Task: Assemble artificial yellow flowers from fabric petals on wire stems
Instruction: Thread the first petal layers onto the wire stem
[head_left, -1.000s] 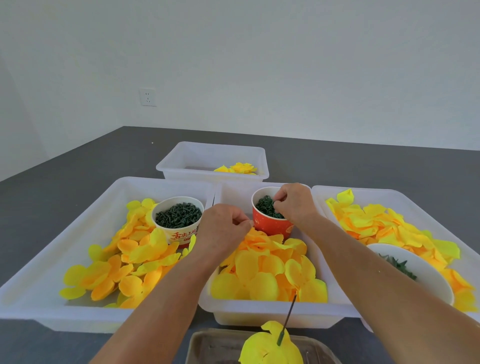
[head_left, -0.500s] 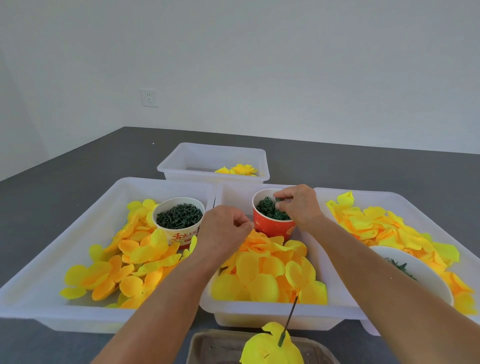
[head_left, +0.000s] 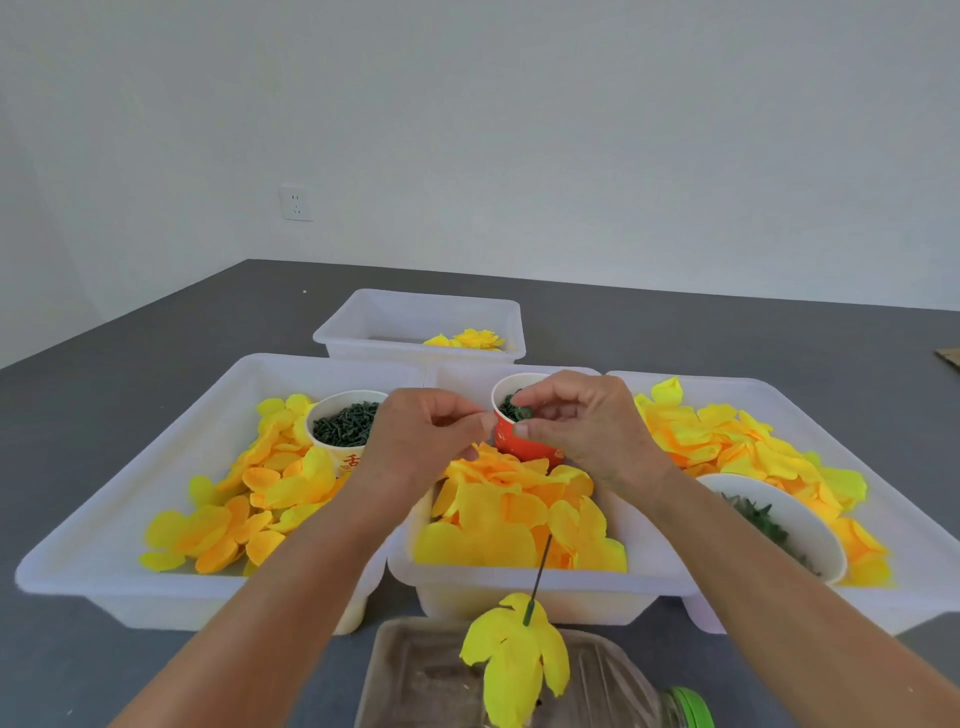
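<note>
Our right hand (head_left: 582, 426) pinched a small green piece (head_left: 521, 412) over the red cup (head_left: 524, 447) in the middle petal tray (head_left: 519, 587), our left hand (head_left: 421, 436) sat curled, contents hidden, partly blocking the white cup (head_left: 337, 447)'s unreadable red print.

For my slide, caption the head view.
Right hand pinches a green piece over the red cup; left hand waits beside it.
</note>
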